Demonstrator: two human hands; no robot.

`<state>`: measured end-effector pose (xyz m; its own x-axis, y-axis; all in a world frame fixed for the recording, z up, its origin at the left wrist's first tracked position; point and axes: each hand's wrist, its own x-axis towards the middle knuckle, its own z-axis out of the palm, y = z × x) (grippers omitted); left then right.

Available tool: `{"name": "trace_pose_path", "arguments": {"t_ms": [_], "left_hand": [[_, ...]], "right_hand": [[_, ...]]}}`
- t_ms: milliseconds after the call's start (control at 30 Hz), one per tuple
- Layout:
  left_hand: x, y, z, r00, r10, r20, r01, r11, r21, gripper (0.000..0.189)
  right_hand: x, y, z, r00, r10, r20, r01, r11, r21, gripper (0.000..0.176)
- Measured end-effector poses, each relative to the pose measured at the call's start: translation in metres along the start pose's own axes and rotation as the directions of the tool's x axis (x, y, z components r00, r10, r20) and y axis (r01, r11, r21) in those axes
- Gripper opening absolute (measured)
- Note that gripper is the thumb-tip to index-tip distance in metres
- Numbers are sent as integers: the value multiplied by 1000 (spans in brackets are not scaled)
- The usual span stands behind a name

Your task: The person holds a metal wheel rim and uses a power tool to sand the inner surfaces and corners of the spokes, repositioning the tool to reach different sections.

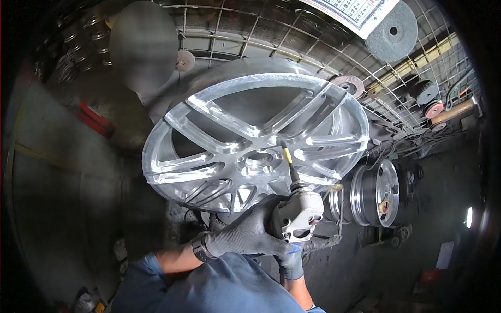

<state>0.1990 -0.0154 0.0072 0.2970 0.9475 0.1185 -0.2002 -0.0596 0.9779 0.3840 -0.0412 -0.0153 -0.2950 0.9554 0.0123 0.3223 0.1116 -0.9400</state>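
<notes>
Blue sleeve (209,287) nearest; gloved left hand (242,235) and right hand (291,261) each keep a closed grip on a grinder (298,214); its bit (288,159) touches an alloy wheel (219,117).

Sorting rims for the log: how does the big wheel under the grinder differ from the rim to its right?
The big wheel shows a spoked face with the grinder bit on it; the right rim looks smaller, shows no spokes and is untouched. Both are bright metal.
</notes>
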Motion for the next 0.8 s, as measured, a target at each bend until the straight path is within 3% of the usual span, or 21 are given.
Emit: {"name": "trace_pose_path", "arguments": {"t_ms": [100,167,300,367,433,567,600,800], "left_hand": [[-1,-3,-1,998,-13,54,16,999,-43,95],[-5,0,-1,999,25,-38,-31,986,-164,93],[-12,20,-6,999,-16,-45,11,994,-106,90],[-14,27,-7,997,-5,-71,14,993,120,88],[-12,18,-3,997,0,-73,9,993,116,88],[-3,5,4,998,37,-46,-37,999,7,85],[0,5,4,999,33,-19,-34,999,-9,84],[10,20,8,995,100,31,-100,995,15,83]], "right_hand": [[0,-7,6,998,56,-28,-50,985,167,64],[0,-11,11,993,114,-35,-101,958,267,65],[-4,-4,14,995,98,27,-102,963,250,68],[-6,7,13,998,65,26,-69,963,262,68],[-4,13,9,998,-31,48,31,1000,6,66],[-9,26,1,999,48,-15,-48,999,24,64],[-10,28,-4,1000,-11,-3,10,996,-88,62],[-10,15,-13,988,79,-134,-77,997,20,65]]}}
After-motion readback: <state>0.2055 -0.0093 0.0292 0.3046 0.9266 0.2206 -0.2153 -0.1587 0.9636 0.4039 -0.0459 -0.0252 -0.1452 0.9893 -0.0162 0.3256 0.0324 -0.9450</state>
